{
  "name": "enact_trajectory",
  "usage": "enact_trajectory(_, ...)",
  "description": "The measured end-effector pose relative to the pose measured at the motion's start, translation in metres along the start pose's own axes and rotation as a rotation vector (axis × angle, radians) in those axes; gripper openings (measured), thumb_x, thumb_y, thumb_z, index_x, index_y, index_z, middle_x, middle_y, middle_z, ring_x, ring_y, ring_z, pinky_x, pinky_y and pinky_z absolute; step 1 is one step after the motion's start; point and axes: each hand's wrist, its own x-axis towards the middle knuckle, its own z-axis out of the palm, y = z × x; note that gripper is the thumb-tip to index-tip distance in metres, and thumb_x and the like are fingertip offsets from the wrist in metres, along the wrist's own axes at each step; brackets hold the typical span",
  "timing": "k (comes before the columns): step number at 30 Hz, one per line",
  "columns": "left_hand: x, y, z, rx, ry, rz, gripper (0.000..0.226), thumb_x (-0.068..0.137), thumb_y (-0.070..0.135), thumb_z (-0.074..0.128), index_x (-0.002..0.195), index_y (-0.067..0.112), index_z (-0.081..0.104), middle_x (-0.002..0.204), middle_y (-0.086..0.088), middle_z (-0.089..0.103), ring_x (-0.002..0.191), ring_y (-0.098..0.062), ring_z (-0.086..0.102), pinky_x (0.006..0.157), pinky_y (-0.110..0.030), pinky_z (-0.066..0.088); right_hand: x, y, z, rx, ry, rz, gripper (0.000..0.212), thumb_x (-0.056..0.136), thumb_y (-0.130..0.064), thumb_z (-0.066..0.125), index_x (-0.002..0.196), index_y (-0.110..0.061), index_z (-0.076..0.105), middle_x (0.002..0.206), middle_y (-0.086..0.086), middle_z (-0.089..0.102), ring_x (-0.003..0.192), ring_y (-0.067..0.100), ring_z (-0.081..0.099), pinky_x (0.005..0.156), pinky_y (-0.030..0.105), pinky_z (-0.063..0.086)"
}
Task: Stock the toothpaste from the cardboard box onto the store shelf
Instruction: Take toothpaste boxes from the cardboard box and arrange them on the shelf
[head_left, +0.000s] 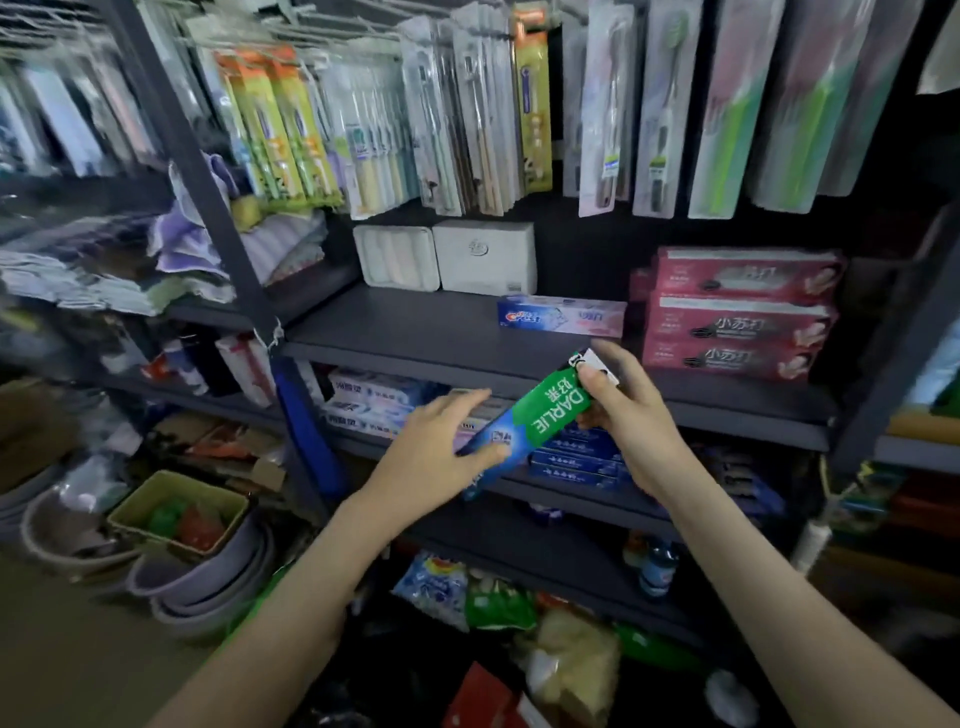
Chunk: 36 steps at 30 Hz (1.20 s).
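A green and blue Darlie toothpaste box (535, 421) is held slantwise in front of the dark shelf (415, 332). My right hand (631, 410) grips its upper end near the shelf's front edge. My left hand (441, 447) holds its lower blue end, fingers spread over it. On the shelf lie a Crest toothpaste box (561, 316) and, to its right, a stack of red toothpaste boxes (737, 317). The cardboard box is not in view.
Toothbrush packs (467, 114) hang above the shelf. Two white cases (447, 257) stand at its back. The shelf below holds blue toothpaste boxes (576, 457). Plastic basins (208, 577) and a basket sit on the floor at left; snack bags (493, 597) lie below.
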Motion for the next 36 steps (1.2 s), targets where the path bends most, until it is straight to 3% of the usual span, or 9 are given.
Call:
enact_trajectory(6,0.026,-0.019,-0.02,-0.301,-0.309,0.058,0.02,0.087,0.032,0.07,0.107,0.033,0.067,0.088,0.021,0.067,0.077,0.007,0.059,0.073,-0.015,0.045,0.009,0.002,0.046,-0.087,-0.047,0.003,0.039,0.084,-0.033,0.068,0.115,-0.018,0.052,0.094,0.01,0.065,0.075,0.017,0.06,0.065,0.027,0.048)
enact_trajectory(9,0.034,-0.033,-0.009,-0.491,-0.158,-0.046,0.014,0.09,0.03,0.066,0.103,0.027,0.069,0.097,0.01,0.073,0.087,-0.007,0.067,0.077,-0.024,0.052,0.009,0.011,0.041,-0.231,-0.21,0.076,0.065,0.077,-0.044,0.068,0.132,-0.024,0.04,0.109,0.001,0.062,0.095,0.014,0.063,0.083,0.029,0.052)
enact_trajectory(12,0.043,-0.041,-0.002,-0.933,0.066,-0.26,0.022,0.095,0.02,0.059,0.11,0.005,0.066,0.103,-0.013,0.072,0.081,-0.02,0.069,0.07,-0.025,0.056,0.006,0.026,0.044,-0.527,-0.359,0.073,0.037,0.085,-0.032,0.07,0.119,-0.032,0.053,0.113,-0.007,0.063,0.102,0.011,0.062,0.092,0.034,0.051)
enact_trajectory(16,0.058,-0.065,-0.002,-1.089,0.048,-0.316,0.031,0.095,0.012,0.058,0.123,0.0,0.052,0.118,-0.015,0.066,0.093,-0.018,0.068,0.076,-0.022,0.057,0.016,0.033,0.062,-0.668,-0.222,-0.018,0.025,0.091,-0.025,0.062,0.116,-0.023,0.06,0.107,0.002,0.066,0.094,0.019,0.061,0.084,0.036,0.05)
enact_trajectory(21,0.105,-0.125,-0.025,-0.436,0.402,-0.191,0.098,0.082,0.008,0.074,0.154,0.025,0.009,0.156,-0.011,0.023,0.14,-0.027,0.027,0.115,-0.042,0.026,0.073,0.046,0.079,-0.913,-0.18,-0.027,0.049,0.094,-0.027,0.059,0.14,-0.014,0.045,0.127,0.007,0.052,0.115,0.022,0.05,0.089,0.024,0.036)
enact_trajectory(25,0.159,-0.181,-0.026,0.443,0.409,0.281,0.07,0.072,0.022,0.081,0.137,0.024,0.054,0.144,-0.016,0.046,0.132,-0.038,0.042,0.109,-0.062,0.014,0.14,0.056,0.107,-0.979,-0.141,-0.003,0.053,0.096,-0.026,0.056,0.144,-0.014,0.039,0.133,0.011,0.046,0.123,0.027,0.045,0.099,0.029,0.034)
enact_trajectory(29,0.229,-0.214,-0.024,0.526,0.273,0.389,0.047,0.059,0.012,0.09,0.103,0.019,0.073,0.09,-0.011,0.066,0.085,-0.03,0.067,0.098,-0.046,0.022,0.199,0.073,0.133,-1.031,-0.142,0.015,0.047,0.094,-0.02,0.059,0.139,-0.014,0.048,0.127,0.014,0.047,0.119,0.027,0.046,0.093,0.021,0.031)
enact_trajectory(33,0.284,-0.236,-0.008,0.455,0.021,0.33,0.052,0.087,0.02,0.069,0.137,0.02,0.054,0.129,-0.016,0.052,0.118,-0.036,0.049,0.101,-0.046,0.033,0.233,0.093,0.143,-1.079,-0.042,0.004,0.045,0.093,-0.013,0.059,0.137,-0.009,0.048,0.126,0.017,0.048,0.117,0.03,0.047,0.093,0.017,0.03)
enact_trajectory(36,0.315,-0.245,0.003,0.417,0.046,0.338,0.048,0.086,0.012,0.067,0.132,0.014,0.057,0.126,-0.019,0.055,0.115,-0.04,0.051,0.093,-0.048,0.04,0.248,0.104,0.144,-1.215,0.053,-0.059,0.056,0.096,-0.016,0.054,0.147,-0.011,0.032,0.138,0.015,0.041,0.129,0.031,0.037,0.109,0.03,0.027)
